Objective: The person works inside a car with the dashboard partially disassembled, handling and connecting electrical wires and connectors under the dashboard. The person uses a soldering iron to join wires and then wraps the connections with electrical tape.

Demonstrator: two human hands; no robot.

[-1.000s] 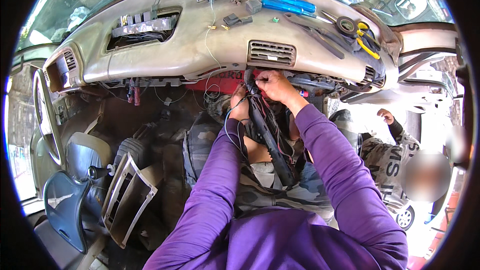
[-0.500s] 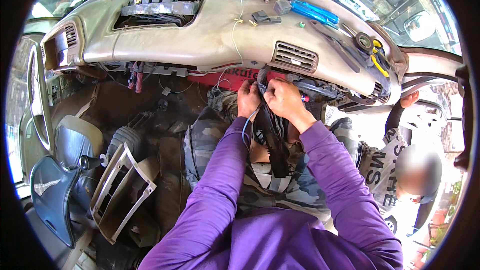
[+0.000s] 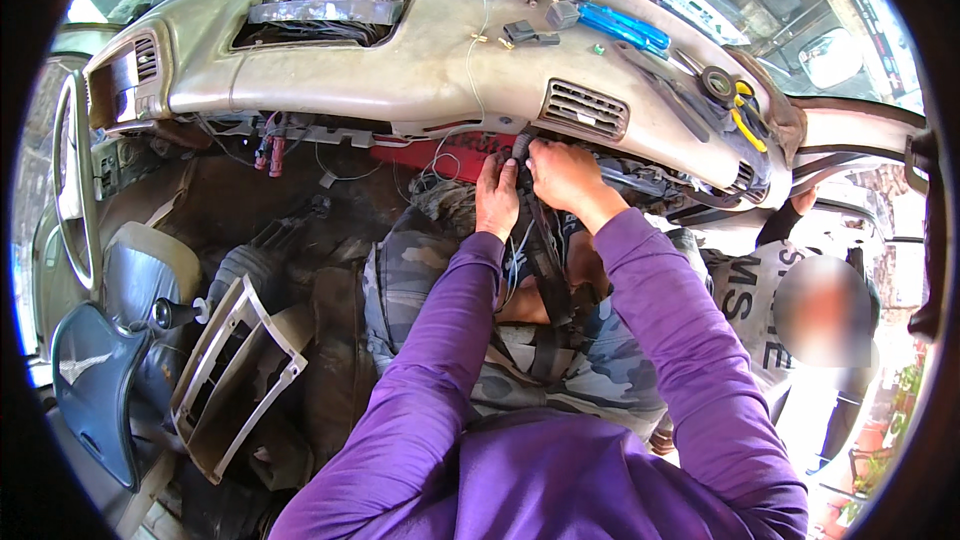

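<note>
Below the dashboard's lower edge, my left hand (image 3: 497,195) closes its fingers against a dark wire harness (image 3: 521,147) from the left. My right hand (image 3: 566,180) pinches the same harness from the right, its knuckles bent and its fingertips partly hidden. Black strands or tape (image 3: 549,270) hang down from between my hands over my lap. Beside them dangles a thin pale blue wire (image 3: 514,265). Behind my hands lies a red panel or cloth (image 3: 440,157) with dark lettering.
Pliers with yellow handles (image 3: 743,126), a tape roll (image 3: 717,84), blue-handled tools (image 3: 625,28) and loose connectors (image 3: 530,34) rest on the beige dashboard (image 3: 400,80). A trim frame (image 3: 240,380) lies at left, near the gear lever (image 3: 172,314). Another person (image 3: 770,310) is at right.
My left hand's fingers have straightened upward along the harness, and my right hand has turned slightly. The black strands hang differently. The whole view has shifted a little.
</note>
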